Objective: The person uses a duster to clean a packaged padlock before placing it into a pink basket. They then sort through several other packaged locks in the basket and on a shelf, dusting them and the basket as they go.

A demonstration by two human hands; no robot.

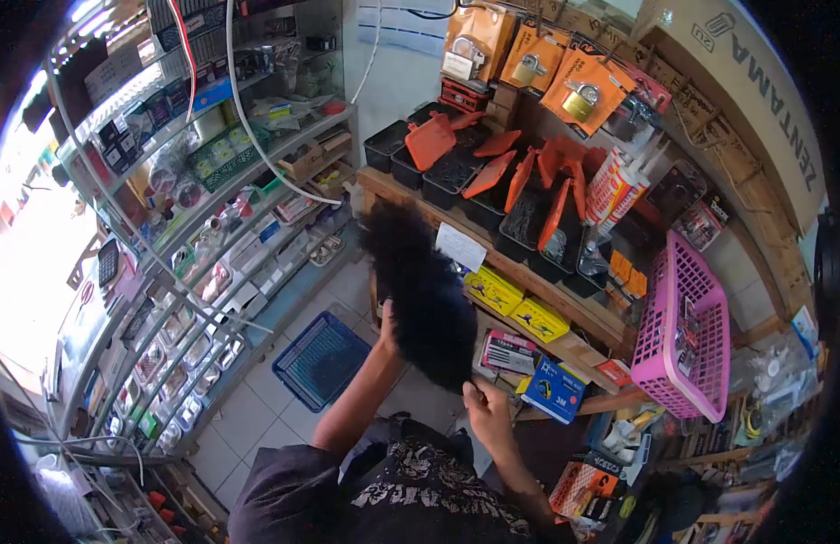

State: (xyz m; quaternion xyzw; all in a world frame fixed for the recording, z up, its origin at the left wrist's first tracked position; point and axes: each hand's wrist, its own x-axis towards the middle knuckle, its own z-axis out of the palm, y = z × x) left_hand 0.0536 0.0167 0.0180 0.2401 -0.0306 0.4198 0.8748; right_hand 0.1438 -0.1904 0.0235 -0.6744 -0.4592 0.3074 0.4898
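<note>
A fluffy black feather duster (424, 299) fills the space in front of my chest, its tip pointing up and left toward the shelf of bins. At its lower end my right hand (488, 412) is closed around the handle, thumb on top. My left hand (389, 328) is against the duster's left side; the black feathers hide most of its fingers, so their grip does not show. Just beyond the duster, a white paper note (461, 247) hangs on the wooden shelf edge.
Black bins with orange lids (511, 186) line the wooden shelf ahead. Padlocks in orange packs (579, 95) hang above. A pink basket (660, 308) stands at the right. A blue basket (289, 367) lies on the tiled floor. Glass shelves (257, 204) of goods run along the left.
</note>
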